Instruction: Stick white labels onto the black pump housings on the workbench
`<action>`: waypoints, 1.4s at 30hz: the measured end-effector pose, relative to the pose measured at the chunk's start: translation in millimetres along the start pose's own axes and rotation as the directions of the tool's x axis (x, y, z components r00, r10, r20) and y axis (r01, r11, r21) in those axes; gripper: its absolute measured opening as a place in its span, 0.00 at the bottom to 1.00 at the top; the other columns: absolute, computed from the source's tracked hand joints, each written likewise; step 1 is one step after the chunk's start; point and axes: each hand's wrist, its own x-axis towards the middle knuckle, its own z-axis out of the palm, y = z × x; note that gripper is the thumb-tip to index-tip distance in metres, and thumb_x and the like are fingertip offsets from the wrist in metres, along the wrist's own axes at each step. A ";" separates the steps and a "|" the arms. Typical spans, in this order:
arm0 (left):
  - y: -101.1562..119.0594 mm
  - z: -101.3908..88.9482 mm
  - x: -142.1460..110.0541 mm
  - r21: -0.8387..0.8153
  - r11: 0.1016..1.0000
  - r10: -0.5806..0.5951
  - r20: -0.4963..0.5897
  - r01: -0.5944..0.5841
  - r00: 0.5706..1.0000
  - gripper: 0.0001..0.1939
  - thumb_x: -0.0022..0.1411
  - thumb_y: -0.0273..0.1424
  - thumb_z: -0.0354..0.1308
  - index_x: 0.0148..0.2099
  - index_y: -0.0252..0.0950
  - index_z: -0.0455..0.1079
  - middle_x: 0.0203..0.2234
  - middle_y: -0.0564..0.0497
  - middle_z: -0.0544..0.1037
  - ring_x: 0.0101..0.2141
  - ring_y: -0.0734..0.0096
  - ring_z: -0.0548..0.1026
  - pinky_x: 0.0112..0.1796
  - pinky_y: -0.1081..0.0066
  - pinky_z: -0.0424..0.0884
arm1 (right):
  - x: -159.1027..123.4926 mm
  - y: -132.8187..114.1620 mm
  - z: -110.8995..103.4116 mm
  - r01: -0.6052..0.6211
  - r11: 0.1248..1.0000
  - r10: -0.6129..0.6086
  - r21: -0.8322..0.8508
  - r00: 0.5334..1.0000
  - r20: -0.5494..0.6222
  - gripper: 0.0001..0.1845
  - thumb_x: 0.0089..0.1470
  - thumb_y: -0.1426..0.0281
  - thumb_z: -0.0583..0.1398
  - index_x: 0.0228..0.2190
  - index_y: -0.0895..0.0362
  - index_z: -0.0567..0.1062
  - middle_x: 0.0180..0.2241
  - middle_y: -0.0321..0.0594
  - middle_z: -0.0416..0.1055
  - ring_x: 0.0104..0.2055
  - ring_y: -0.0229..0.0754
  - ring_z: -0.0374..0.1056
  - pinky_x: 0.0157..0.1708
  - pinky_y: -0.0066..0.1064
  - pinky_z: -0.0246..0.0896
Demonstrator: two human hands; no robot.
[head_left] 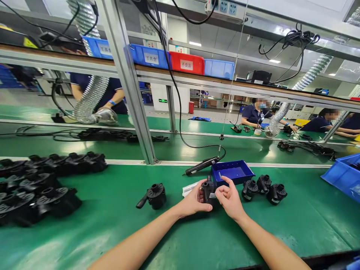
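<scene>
My left hand is wrapped round a small black plastic pump, held upright just above the green bench. A small white label sits on the pump's side. At its right side, my right hand has thumb and fingers pinched against or close to the pump, index finger raised. By that index fingertip shows a small pale strip; whether it sticks to the finger cannot be made out. What the pinch holds is hidden. Beneath my left hand lies a white sheet or pad, partly covered.
Behind my hands are a blue tray and a hanging electric screwdriver. One black pump with a side nozzle stands left, three pumps right. Many black housings crowd the far left. A metal post rises ahead; co-workers sit beyond.
</scene>
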 end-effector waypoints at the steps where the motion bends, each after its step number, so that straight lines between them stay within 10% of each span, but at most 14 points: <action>1: 0.4 0.8 -0.1 0.003 1.000 0.002 0.002 -0.002 1.000 0.64 0.39 0.29 0.83 0.71 0.45 0.48 0.56 0.42 0.74 0.54 0.54 0.75 0.57 0.52 0.70 | 0.0 1.5 0.9 0.005 1.000 -0.005 -0.015 1.000 -0.001 0.39 0.61 0.56 0.69 0.63 0.54 0.56 0.32 0.30 0.72 0.26 0.31 0.61 0.27 0.24 0.55; 29: -0.7 4.5 -1.2 0.046 0.997 0.053 0.035 -0.055 0.998 0.60 0.44 0.27 0.81 0.71 0.43 0.47 0.61 0.39 0.72 0.54 0.56 0.76 0.58 0.50 0.72 | -4.8 -2.1 4.7 0.033 0.972 -0.038 -0.231 0.999 -0.017 0.37 0.62 0.61 0.66 0.64 0.53 0.56 0.33 0.29 0.72 0.26 0.32 0.60 0.29 0.27 0.57; 33: -1.0 3.8 -1.1 0.062 0.995 0.069 0.040 -0.072 0.997 0.59 0.44 0.26 0.80 0.70 0.43 0.49 0.58 0.41 0.73 0.55 0.56 0.75 0.57 0.53 0.71 | -8.6 3.8 1.2 0.210 0.846 -0.199 -0.489 0.977 0.075 0.32 0.66 0.66 0.62 0.66 0.49 0.56 0.35 0.29 0.75 0.24 0.33 0.61 0.27 0.27 0.58; 36: -0.1 1.1 -1.5 0.069 0.995 0.064 0.049 -0.068 0.997 0.60 0.43 0.27 0.81 0.70 0.44 0.49 0.56 0.43 0.74 0.53 0.57 0.76 0.55 0.53 0.72 | -9.9 7.1 -5.3 0.428 0.573 -0.394 -0.699 0.892 0.224 0.31 0.69 0.68 0.60 0.67 0.46 0.56 0.39 0.32 0.77 0.24 0.34 0.62 0.28 0.30 0.58; 38: 0.7 -0.7 -2.3 0.060 0.997 0.039 0.043 -0.041 0.998 0.62 0.41 0.28 0.81 0.71 0.45 0.48 0.54 0.44 0.75 0.51 0.57 0.76 0.54 0.53 0.73 | -9.0 6.6 -10.6 0.425 0.455 -0.425 -0.783 0.876 0.228 0.34 0.69 0.65 0.61 0.69 0.47 0.54 0.44 0.36 0.76 0.26 0.36 0.64 0.30 0.32 0.60; 42: 1.0 2.2 -5.8 0.076 0.996 0.042 0.013 -0.043 0.999 0.63 0.39 0.29 0.82 0.72 0.44 0.50 0.56 0.42 0.74 0.53 0.53 0.76 0.54 0.52 0.73 | -7.1 2.2 -16.5 0.256 0.498 -0.271 -0.828 0.954 0.131 0.46 0.64 0.62 0.64 0.72 0.48 0.45 0.47 0.38 0.73 0.29 0.39 0.65 0.32 0.35 0.62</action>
